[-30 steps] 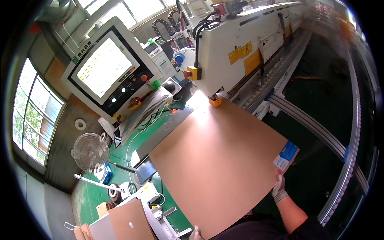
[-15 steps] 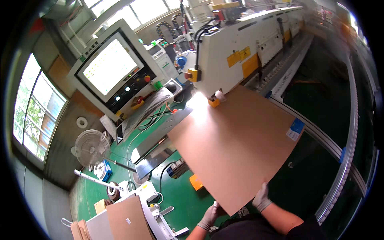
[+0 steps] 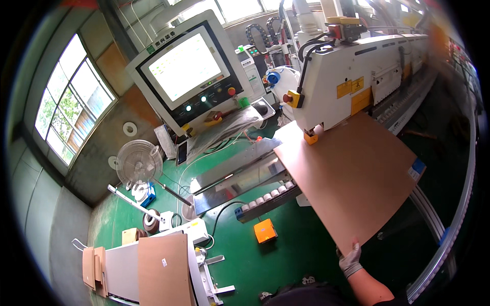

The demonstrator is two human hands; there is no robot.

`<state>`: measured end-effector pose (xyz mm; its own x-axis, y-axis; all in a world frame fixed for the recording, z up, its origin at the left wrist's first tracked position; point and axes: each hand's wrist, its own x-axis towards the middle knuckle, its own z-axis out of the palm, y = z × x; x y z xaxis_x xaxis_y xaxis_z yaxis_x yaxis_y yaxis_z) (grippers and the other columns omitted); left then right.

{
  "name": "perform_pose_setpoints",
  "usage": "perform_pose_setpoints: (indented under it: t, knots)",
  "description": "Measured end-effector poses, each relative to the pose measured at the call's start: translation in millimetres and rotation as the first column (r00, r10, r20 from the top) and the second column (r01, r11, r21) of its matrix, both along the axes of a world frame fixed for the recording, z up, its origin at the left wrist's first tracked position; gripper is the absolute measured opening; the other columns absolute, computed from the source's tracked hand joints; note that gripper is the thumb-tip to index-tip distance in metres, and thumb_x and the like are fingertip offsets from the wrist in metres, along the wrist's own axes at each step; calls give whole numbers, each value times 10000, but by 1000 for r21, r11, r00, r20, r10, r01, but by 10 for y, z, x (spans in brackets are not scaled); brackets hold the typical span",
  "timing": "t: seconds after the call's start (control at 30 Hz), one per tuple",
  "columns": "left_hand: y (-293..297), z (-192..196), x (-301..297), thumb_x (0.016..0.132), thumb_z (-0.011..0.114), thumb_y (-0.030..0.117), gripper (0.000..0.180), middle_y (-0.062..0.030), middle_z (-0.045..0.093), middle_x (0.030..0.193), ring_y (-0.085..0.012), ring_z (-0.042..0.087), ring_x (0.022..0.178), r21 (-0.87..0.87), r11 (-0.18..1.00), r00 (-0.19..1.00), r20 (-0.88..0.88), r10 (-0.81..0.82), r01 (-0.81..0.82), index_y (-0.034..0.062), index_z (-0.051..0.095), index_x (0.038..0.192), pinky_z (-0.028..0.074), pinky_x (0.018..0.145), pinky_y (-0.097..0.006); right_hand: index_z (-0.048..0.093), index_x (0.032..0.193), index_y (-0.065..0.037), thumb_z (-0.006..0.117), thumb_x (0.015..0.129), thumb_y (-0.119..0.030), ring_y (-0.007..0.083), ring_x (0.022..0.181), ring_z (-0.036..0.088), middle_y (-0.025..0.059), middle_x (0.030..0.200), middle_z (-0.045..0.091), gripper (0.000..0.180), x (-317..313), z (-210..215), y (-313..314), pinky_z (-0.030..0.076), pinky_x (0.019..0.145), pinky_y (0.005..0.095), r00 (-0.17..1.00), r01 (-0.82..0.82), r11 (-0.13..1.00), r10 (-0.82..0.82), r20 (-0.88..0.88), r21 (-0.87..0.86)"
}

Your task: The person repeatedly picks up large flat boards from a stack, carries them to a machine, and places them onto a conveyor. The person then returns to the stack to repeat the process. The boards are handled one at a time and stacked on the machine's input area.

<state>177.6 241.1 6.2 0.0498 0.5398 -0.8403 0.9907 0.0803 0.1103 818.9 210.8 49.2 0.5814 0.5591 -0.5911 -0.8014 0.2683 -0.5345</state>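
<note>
A large brown panel (image 3: 347,178) slants away from me, its far edge under the head of a long white machine (image 3: 332,86). A blue and white label (image 3: 416,168) sits on its right corner. My right hand (image 3: 350,259), in a pale glove, grips the panel's near corner, thumb on top and the other fingers partly hidden beneath. My left hand is out of the picture.
A control console (image 3: 189,71) with a lit screen stands left of the machine. A roller support (image 3: 268,199) and an orange box (image 3: 265,231) lie below it. At lower left, brown boards (image 3: 163,270) rest on a stand, with a fan (image 3: 139,164) behind. A metal rail (image 3: 467,194) curves along the right.
My left hand has let go of the panel and left the picture. My right hand has shifted to the panel's near corner. The view has swung left.
</note>
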Motion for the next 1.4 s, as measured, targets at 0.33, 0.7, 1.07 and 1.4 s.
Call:
perform_pose_setpoints:
  t: [0.33, 0.7, 1.07, 1.4]
  knots:
    - [-42, 26, 812, 1067, 401, 333, 458, -299, 712, 1040, -481, 674, 999, 308, 951, 896, 422, -139, 2, -4, 690, 956, 523, 894, -548, 643, 1226, -189, 637, 941, -635, 164, 840, 655, 12, 1082, 696, 529, 1057, 297, -38, 531, 665, 278, 932, 360, 928, -363, -11, -98]
    - [-441, -326, -302, 1041, 548, 287, 328, -180, 741, 1084, -317, 710, 984, 628, 759, 947, 318, -51, -170, -2, 701, 1058, 555, 902, -423, 520, 722, -227, 556, 1028, -367, 138, 571, 500, -38, 654, 505, 338, -623, -973, -17, 407, 522, 274, 544, -837, 531, 834, -95, -130]
    - [-1559, -1043, -2502, 1054, 584, 368, 303, 45, 398, 641, -118, 379, 462, -219, -617, -616, 557, 556, -755, 200, 455, 838, 271, 404, -310, 682, 1177, -12, 701, 1018, -237, 148, 723, 631, 56, 885, 684, 276, -2076, -792, 295, 527, 642, 305, -57, -659, -26, 998, 15, -752]
    - [-510, -1127, -3320, 991, 729, 324, 464, -149, 707, 1190, -305, 717, 1029, -253, -676, -590, 738, 328, -692, 9, 589, 1302, 581, 862, -489, 645, 1178, -38, 663, 1041, -226, 85, 637, 542, -5, 837, 613, 233, -2747, -494, 1009, 451, 564, 243, 39, -654, 125, 991, 131, -746]
